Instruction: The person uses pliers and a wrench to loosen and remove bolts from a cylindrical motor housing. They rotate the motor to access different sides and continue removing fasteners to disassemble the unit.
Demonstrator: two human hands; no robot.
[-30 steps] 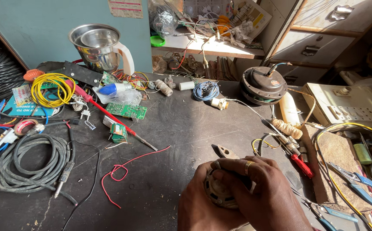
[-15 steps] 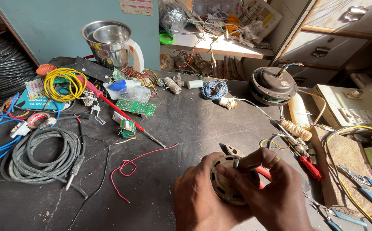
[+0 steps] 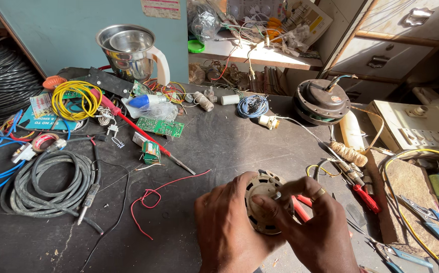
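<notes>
My left hand grips a small round metal motor from the left and holds it over the dark workbench. My right hand rests on the motor's right side, with its fingertips pinching the short shaft at the centre of the motor's face. A ring shows on one finger of my right hand. Red-handled pliers lie partly hidden under my right hand.
A loose red wire, a long red screwdriver, a green circuit board and a grey cable coil lie to the left. A larger fan motor, a steel jug and several hand tools crowd the back and right.
The view has shifted down and left, so the bench clutter sits higher. My hands have raised the motor and turned its face up; my right fingers now pinch the shaft.
</notes>
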